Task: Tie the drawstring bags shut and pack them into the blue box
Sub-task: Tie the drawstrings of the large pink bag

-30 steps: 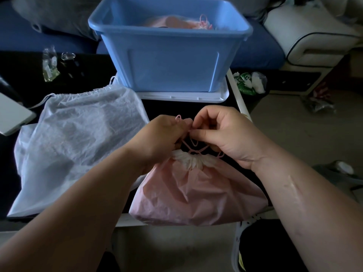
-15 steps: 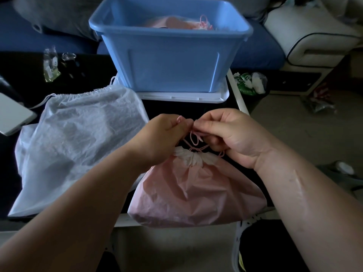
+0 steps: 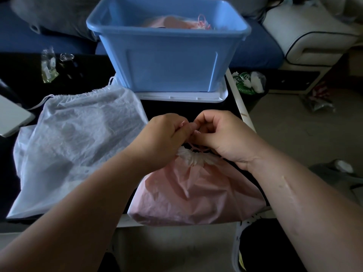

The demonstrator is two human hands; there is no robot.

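A pink drawstring bag [image 3: 196, 193] lies on the dark table at the near edge, its mouth gathered tight. Just above that mouth my left hand [image 3: 163, 136] and my right hand [image 3: 222, 134] meet, both pinching the pink drawstring [image 3: 193, 149], most of which is hidden by my fingers. A white drawstring bag [image 3: 78, 142] lies flat to the left, its mouth open. Behind them the blue box [image 3: 167, 61] stands on a white lid [image 3: 182, 96], with a pink tied bag [image 3: 176, 21] inside.
A white flat object [image 3: 11, 116] sits at the table's left edge. Small clear packets and a dark jar [image 3: 66, 63] lie at the back left. The table's white right edge [image 3: 241, 107] borders the floor, where a bin with rubbish [image 3: 249, 83] stands.
My hands have drawn closer together and lower over the bag's mouth. The loops of drawstring seen between them earlier are now mostly hidden under my fingers.
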